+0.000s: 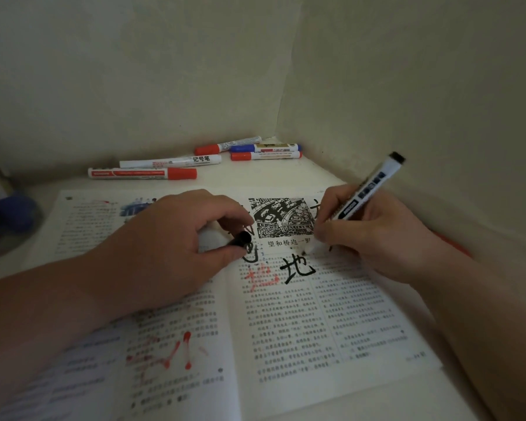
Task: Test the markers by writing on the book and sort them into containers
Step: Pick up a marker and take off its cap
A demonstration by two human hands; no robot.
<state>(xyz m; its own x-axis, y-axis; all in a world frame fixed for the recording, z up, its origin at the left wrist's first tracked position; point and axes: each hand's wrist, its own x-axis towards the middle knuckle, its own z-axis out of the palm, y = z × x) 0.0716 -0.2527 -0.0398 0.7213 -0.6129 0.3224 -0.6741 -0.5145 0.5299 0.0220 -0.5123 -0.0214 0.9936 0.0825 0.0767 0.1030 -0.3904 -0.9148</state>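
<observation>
Gripping slim round marker [368,186], tip on matte book [301,323] page: right hand [362,235] | left hand [170,241] pinches cylindrical black cap [240,239]

Single head cam, wide-angle, looks forward-down, close over book [286,314], toward wall corner [282,95]

We see a white tabletop [255,174]; an open book [301,323] lies flat on its near part; behind it lie five markers: a long red-capped marker [142,173] nearest, a white marker [170,161] just behind, then a slanted red-capped marker [227,145], a blue-capped marker [264,148] and a short red-capped marker [266,155]; a blurred blue thing [9,211] sits far left.
</observation>
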